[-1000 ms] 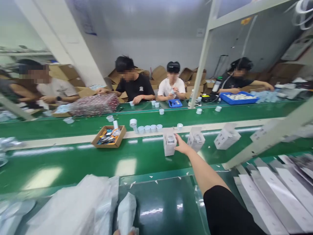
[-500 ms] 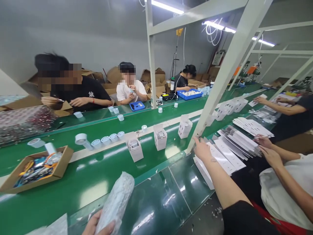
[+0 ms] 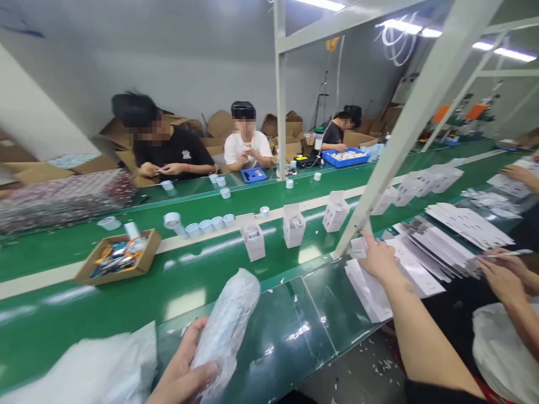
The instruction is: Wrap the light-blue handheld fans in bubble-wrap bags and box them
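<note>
My left hand, low in the middle, is closed round a long roll in pale blue-white bubble wrap, tilted over the near bench. To the right, my right hand reaches to flat white cartons beside the slanted post. Its index finger is stretched out over them; the other fingers are partly hidden, and no grip on a carton shows. Open white boxes with items inside, among them one white box, stand on the green conveyor belt beyond my hands.
A cardboard tray of small packets sits on the belt, near blue-white round cups. A slanted white post rises beside my right hand. A white plastic bag lies lower left. Co-workers sit opposite; another's hands work at right.
The view has swung left, so things sit further right. My left hand has come further into view with the wrapped roll. My right hand has gone from the post's foot onto the flat cartons.
</note>
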The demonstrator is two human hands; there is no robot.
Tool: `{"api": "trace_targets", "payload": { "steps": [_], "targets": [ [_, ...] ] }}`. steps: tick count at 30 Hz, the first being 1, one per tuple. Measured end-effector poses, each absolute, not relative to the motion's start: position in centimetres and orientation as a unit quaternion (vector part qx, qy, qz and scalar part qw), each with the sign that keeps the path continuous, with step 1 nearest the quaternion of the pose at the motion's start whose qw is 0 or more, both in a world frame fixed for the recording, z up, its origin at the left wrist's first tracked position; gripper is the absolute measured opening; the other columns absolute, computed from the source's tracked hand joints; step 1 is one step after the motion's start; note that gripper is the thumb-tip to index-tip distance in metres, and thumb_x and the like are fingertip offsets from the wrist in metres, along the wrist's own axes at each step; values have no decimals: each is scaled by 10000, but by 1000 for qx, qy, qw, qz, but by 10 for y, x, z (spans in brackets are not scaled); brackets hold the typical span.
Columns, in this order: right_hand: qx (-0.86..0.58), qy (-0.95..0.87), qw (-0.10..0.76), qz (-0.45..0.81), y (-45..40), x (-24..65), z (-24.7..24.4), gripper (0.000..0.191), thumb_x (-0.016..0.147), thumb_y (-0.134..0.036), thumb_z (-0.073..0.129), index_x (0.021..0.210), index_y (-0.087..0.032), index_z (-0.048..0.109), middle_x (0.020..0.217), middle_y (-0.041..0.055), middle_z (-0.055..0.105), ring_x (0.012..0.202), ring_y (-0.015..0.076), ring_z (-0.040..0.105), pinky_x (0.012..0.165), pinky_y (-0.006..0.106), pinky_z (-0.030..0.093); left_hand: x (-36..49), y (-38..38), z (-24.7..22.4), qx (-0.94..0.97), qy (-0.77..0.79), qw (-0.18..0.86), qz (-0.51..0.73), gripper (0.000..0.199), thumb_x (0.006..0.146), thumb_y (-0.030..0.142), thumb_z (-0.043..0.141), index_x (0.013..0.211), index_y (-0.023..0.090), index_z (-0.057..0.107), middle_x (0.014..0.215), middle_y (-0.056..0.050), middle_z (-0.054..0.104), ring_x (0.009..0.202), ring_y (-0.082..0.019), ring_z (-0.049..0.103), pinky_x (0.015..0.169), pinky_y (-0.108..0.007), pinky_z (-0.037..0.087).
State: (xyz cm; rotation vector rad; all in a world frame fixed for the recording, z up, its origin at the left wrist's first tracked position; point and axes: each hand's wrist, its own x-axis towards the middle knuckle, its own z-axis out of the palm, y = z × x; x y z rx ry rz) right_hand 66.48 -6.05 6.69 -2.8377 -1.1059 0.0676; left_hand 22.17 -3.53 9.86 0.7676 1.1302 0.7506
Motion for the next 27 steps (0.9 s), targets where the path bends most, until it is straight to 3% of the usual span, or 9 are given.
{"api": "trace_targets", "payload": {
  "steps": [2, 6, 10, 13, 17, 22, 25, 27],
  "targets": [
    [-866, -480, 136, 37, -72, 627, 74, 755, 765, -322, 610, 1474, -290, 354, 1125, 144, 562, 1111, 391, 537, 892, 554, 450, 214, -35, 107, 383, 496, 700, 343, 795, 460, 413, 896, 1141, 254, 518, 952, -53, 694, 830, -281, 659, 688, -328, 502],
    [-694, -624, 311, 180, -78, 532, 56, 687, 735, -281, 654, 1382, -303, 423, 1285, 99, 503, 1169, 307, 523, 1007, 500, 452, 197, -31, 129, 457, 484, 672, 323, 655, 546, 429, 856, 1088, 223, 550, 948, -37, 669, 720, -185, 598, 629, -258, 437],
    [-556, -645, 429, 301, -51, 445, 3, 733, 683, -255, 732, 1346, -256, 419, 1295, 103, 509, 1210, 301, 518, 1031, 492, 455, 192, -21, 146, 544, 483, 625, 284, 558, 626, 427, 779, 1094, 200, 579, 996, -48, 665, 784, -197, 586, 666, -256, 437],
    [-519, -648, 461, 315, -34, 408, -33, 712, 653, -278, 777, 1289, -237, 459, 1239, 115, 552, 1194, 339, 543, 1020, 537, 457, 191, -9, 142, 606, 511, 572, 212, 468, 680, 439, 692, 1055, 170, 613, 934, -44, 671, 782, -204, 583, 661, -257, 437],
    [-493, -665, 480, 290, -30, 394, -55, 718, 597, -250, 814, 1218, -229, 454, 1227, 125, 559, 1169, 339, 564, 987, 528, 480, 187, -3, 128, 682, 589, 421, 105, 374, 748, 435, 554, 986, 163, 651, 838, -40, 694, 723, -212, 600, 625, -270, 420],
    [-459, -700, 472, 275, -29, 394, -64, 666, 601, -275, 809, 1156, -239, 443, 1273, 134, 530, 1173, 329, 570, 975, 517, 493, 218, -6, 135, 777, 595, 199, -57, 340, 827, 337, 469, 1046, 153, 653, 874, -142, 726, 847, -322, 673, 715, -358, 451],
    [-474, -692, 470, 276, -30, 399, -69, 689, 657, -289, 763, 1230, -257, 382, 1304, 142, 509, 1177, 333, 563, 966, 556, 491, 253, 8, 139, 800, 559, 175, -128, 370, 840, 316, 489, 1118, 124, 640, 990, -203, 726, 934, -360, 682, 769, -398, 474],
    [-464, -705, 463, 272, -32, 402, -72, 663, 689, -295, 739, 1239, -264, 370, 1304, 140, 512, 1177, 332, 565, 947, 550, 506, 268, 19, 137, 793, 553, 200, -158, 341, 808, 327, 573, 1043, 104, 679, 975, -218, 731, 899, -362, 695, 758, -392, 490]
  ]
}}
